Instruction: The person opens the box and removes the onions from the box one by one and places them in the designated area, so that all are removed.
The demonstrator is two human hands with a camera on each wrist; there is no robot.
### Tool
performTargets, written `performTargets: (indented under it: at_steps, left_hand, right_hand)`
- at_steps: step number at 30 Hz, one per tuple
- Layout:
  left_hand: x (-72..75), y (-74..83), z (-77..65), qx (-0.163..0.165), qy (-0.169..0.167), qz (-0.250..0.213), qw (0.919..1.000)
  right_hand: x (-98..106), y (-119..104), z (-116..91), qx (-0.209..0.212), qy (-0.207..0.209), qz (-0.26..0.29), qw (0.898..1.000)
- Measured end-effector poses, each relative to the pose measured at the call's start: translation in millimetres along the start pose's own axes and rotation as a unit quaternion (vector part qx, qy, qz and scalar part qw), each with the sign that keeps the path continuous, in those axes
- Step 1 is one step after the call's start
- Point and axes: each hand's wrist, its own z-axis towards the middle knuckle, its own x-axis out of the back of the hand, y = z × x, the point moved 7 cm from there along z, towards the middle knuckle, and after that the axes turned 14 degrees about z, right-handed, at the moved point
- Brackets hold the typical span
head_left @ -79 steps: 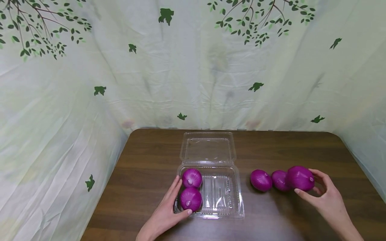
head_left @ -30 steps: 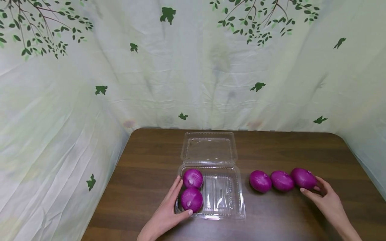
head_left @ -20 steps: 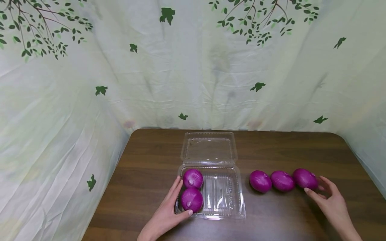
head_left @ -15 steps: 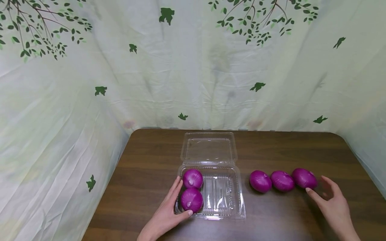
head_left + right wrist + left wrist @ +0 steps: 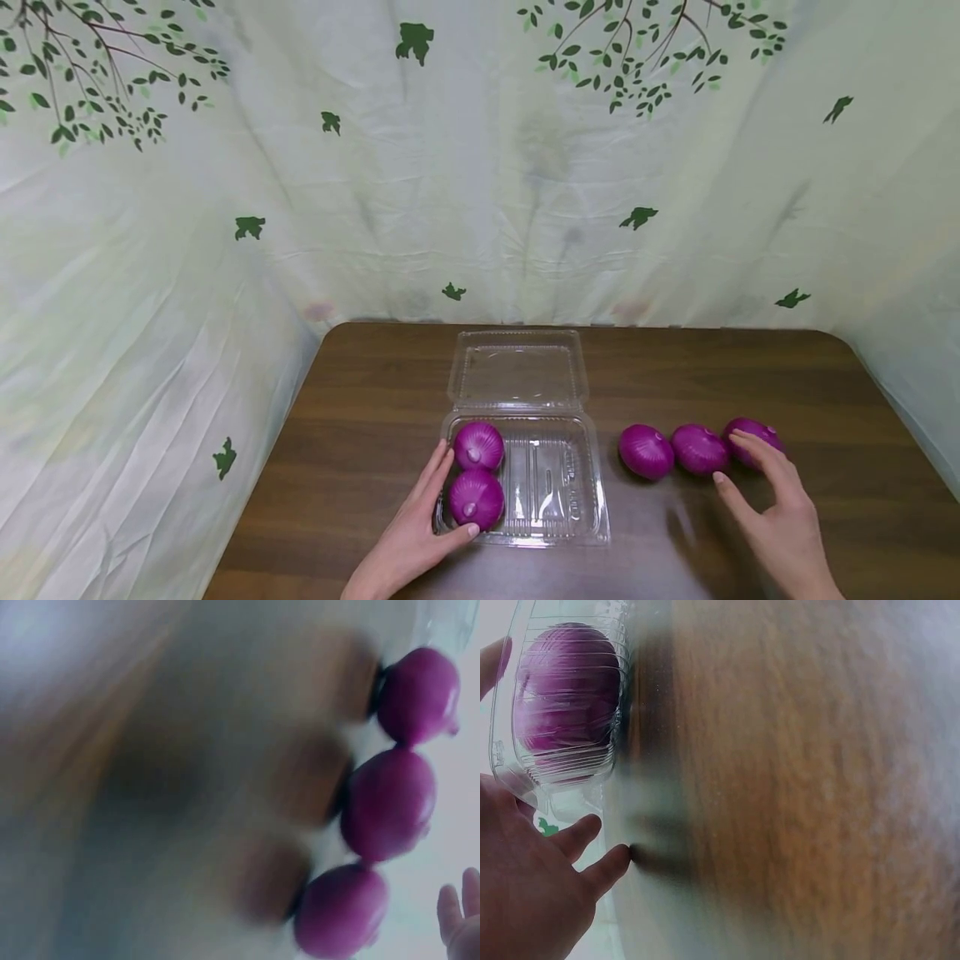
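A clear plastic clamshell container (image 5: 551, 479) lies with its lid folded back in the head view. Two red onions, a rear one (image 5: 478, 445) and a front one (image 5: 476, 498), fill its left side. My left hand (image 5: 412, 529) rests against the container's left side with straight fingers, thumb at the front edge. On the right stand three more red onions in a row: a left one (image 5: 646, 452), a middle one (image 5: 699, 449) and a right one (image 5: 742, 435), partly hidden by my right hand (image 5: 783, 525). That hand holds nothing, its thumb and fingers spread near the middle and right onions.
The brown wooden table (image 5: 375, 375) has rounded far corners. Behind it hangs a pale curtain (image 5: 480, 183) with printed leaves. The container's lid (image 5: 517, 375) lies flat toward the far edge.
My right hand has set the right onion down in line with the others, let it go, and moved left toward the middle onion. The left hand and container stay put.
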Motion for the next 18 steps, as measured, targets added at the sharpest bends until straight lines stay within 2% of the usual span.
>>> performTargets:
  at_steps: [10,13,18]
  left_hand:
    - [0.1,0.0,0.4,-0.003,-0.004,-0.007,1.0000]
    - [-0.4,-0.4,0.1,0.002,-0.011,-0.011,0.9999]
    - [0.3,-0.3,-0.2,0.005,-0.013,-0.011,0.9998]
  right_hand:
    - [-54.5,-20.5,2.3,0.048,-0.057,0.075,0.994]
    - [-69.1,-27.3,3.3,0.029,-0.070,0.088,0.993]
    - [-90.3,-55.8,4.3,0.012,-0.086,0.116,0.989]
